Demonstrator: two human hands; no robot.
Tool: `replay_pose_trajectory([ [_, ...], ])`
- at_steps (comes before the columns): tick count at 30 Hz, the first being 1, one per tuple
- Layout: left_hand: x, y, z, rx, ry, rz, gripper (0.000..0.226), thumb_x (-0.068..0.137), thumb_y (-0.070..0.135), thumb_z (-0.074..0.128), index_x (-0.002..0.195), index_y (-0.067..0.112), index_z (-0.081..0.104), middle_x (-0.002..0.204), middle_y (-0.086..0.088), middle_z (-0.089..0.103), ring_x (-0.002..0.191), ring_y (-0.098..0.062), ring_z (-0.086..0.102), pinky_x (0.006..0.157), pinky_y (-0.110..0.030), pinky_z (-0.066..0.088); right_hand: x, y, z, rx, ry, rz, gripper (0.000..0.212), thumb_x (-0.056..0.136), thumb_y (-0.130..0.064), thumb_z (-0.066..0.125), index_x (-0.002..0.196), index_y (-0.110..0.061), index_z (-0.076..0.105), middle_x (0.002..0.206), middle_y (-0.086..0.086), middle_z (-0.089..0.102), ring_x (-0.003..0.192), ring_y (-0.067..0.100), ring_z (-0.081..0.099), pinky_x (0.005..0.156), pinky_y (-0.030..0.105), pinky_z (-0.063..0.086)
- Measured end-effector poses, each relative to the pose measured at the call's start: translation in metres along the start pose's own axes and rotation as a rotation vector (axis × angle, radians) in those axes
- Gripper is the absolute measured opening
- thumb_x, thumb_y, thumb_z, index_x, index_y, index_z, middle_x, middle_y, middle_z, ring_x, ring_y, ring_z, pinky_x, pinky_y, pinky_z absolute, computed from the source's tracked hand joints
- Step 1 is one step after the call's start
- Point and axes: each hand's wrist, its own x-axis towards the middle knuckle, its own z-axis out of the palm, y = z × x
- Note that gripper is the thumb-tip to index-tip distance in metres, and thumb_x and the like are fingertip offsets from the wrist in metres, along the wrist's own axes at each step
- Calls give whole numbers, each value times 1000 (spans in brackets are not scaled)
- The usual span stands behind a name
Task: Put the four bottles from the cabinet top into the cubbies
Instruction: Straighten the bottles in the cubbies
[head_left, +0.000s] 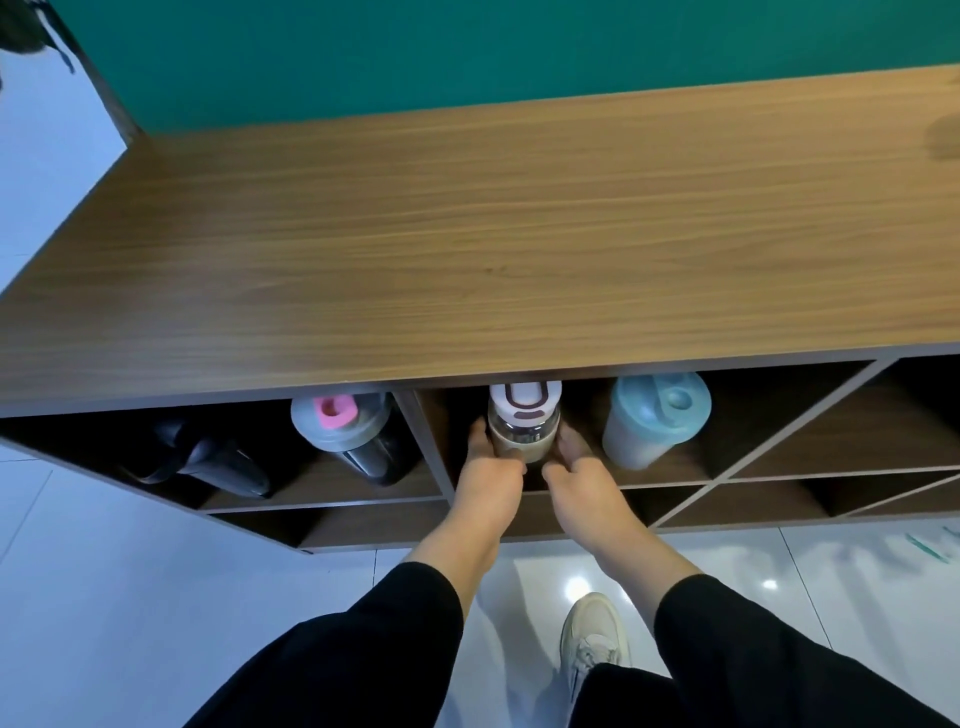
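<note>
- The wooden cabinet top (467, 249) hides the back of every cubby, and the frame's right edge cuts it off.
- The clear bottle with a white cap (524, 421) has its base covered by both hands; the left hand's fingers (480, 434) and the right hand's fingers (569, 441) wrap behind it, tips hidden.
- The dark object (208, 460) in the left cubby lies in shadow; its shape cannot be made out.
- The black bottle with a grey lid and pink spout (340, 423) fades into darkness lower down.
- The pale blue lidded cup (654, 415) has its far side concealed under the overhang.
- The beige sneaker (592, 639) is partly covered by a black trouser leg.
</note>
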Motion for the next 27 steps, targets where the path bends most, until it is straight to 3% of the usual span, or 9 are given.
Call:
replay_pose_trajectory([
  [5, -8, 1, -4, -10, 22, -62, 73, 101, 11, 50, 164, 29, 19, 159, -4, 43, 143, -27, 43, 113, -39, 35, -4, 0, -2, -65, 28, 51, 64, 97, -9, 45, 156, -10, 22, 151, 7, 45, 139, 24, 41, 100, 22, 29],
  [7, -16, 0, -8, -35, 41, -160, 59, 103, 15, 48, 160, 22, 33, 143, -8, 53, 136, -28, 49, 113, -40, 39, -9, -2, 0, -153, 150, 95, 42, 97, -11, 48, 137, 0, 49, 117, 17, 69, 109, 33, 65, 95, 36, 50],
  [9, -25, -3, -18, -73, 14, -260, 35, 105, 17, 47, 138, 11, 54, 108, -6, 62, 117, -27, 60, 107, -42, 48, -17, -7, 4, -224, 163, 91, 21, 96, -17, 50, 108, -8, 65, 83, 13, 72, 77, 28, 70, 76, 45, 60],
  [12, -34, -13, -47, -204, 42, -347, 21, 107, 18, 46, 116, 8, 62, 91, -5, 65, 91, -22, 65, 86, -39, 57, -37, -19, 17, -306, -180, 135, 26, 98, -18, 45, 86, -7, 65, 70, 10, 69, 58, 20, 65, 59, 36, 61],
  [14, -39, -20, -73, -280, 185, -315, 24, 107, 21, 46, 117, 7, 63, 93, -8, 70, 80, -22, 67, 66, -34, 54, -49, -24, 34, -443, -415, 69, 25, 97, -21, 45, 88, -11, 66, 78, 4, 71, 65, 16, 66, 68, 39, 59],
  [16, -43, -23, -100, -366, 365, -239, 20, 106, 21, 45, 108, 11, 63, 93, -9, 70, 76, -22, 64, 62, -32, 50, -56, -31, 59, -529, -456, -64, 24, 98, -28, 48, 112, -23, 66, 102, -3, 70, 89, 12, 66, 79, 33, 54],
  [20, -42, -22, -143, -364, 506, -65, 36, 101, 15, 44, 135, 15, 55, 108, -13, 68, 95, -28, 65, 89, -43, 54, -62, -61, 113, -217, -370, -66, 54, 101, -26, 47, 153, -29, 32, 147, -5, 49, 129, 14, 49, 102, 28, 40],
  [24, -42, -14, -163, -288, 428, 26, 60, 101, 5, 41, 159, 19, 34, 135, -6, 59, 115, -19, 60, 93, -33, 45, -53, -73, 152, 0, -240, 137, 74, 100, -22, 46, 158, -34, 1, 157, 6, 36, 118, 25, 50, 92, 37, 49],
  [27, -38, -15, -163, -216, 329, 68, 69, 100, 0, 40, 164, 23, 24, 163, -1, 39, 146, -18, 40, 114, -32, 35, -38, -77, 163, 22, -136, 142, 79, 100, -17, 48, 158, -29, -5, 160, 12, 30, 136, 33, 42, 109, 44, 40],
])
